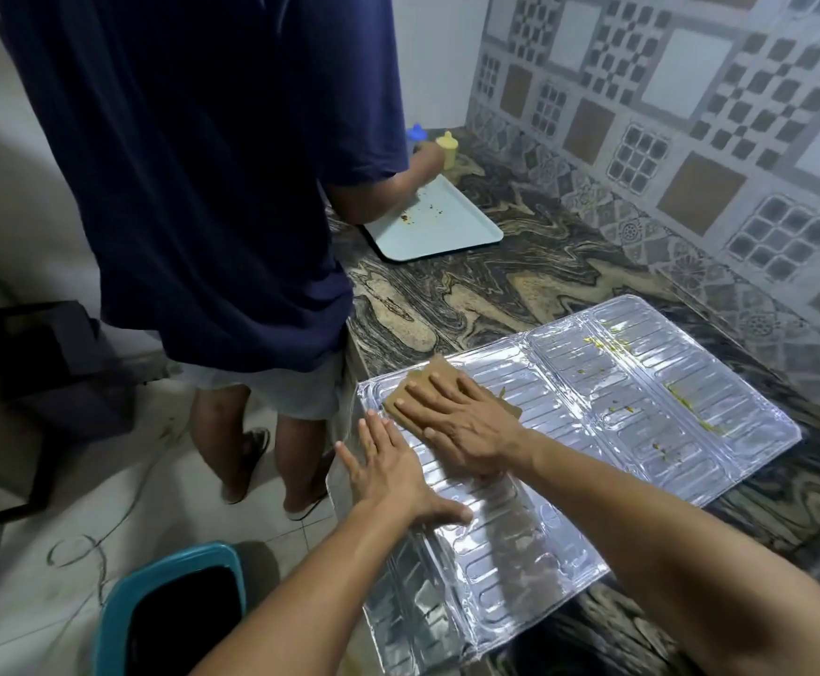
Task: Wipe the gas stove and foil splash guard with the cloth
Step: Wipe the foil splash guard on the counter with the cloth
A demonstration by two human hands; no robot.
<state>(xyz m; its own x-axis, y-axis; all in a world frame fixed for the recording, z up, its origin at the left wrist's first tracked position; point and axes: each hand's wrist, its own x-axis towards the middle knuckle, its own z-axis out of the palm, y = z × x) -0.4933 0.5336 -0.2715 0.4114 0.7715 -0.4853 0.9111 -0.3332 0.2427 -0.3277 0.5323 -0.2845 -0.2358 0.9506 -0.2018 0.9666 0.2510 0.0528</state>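
Observation:
The foil splash guard [642, 417] lies unfolded flat on the marbled counter, its near panel overhanging the counter's edge. Yellow-brown food smears dot its far right panels. A brown cloth [422, 383] sits on the guard's far left corner. My right hand [456, 422] presses flat on the cloth with straight fingers. My left hand [393, 470] lies flat on the foil just left of it, fingers spread, holding the panel down. No gas stove is in view.
Another person in a dark blue shirt [203, 163] stands close on the left at the counter, an arm over a soiled white tray [442, 222]. Yellow and blue bottles [447, 148] stand behind it. A teal bin [173, 612] sits on the floor below. Tiled wall on the right.

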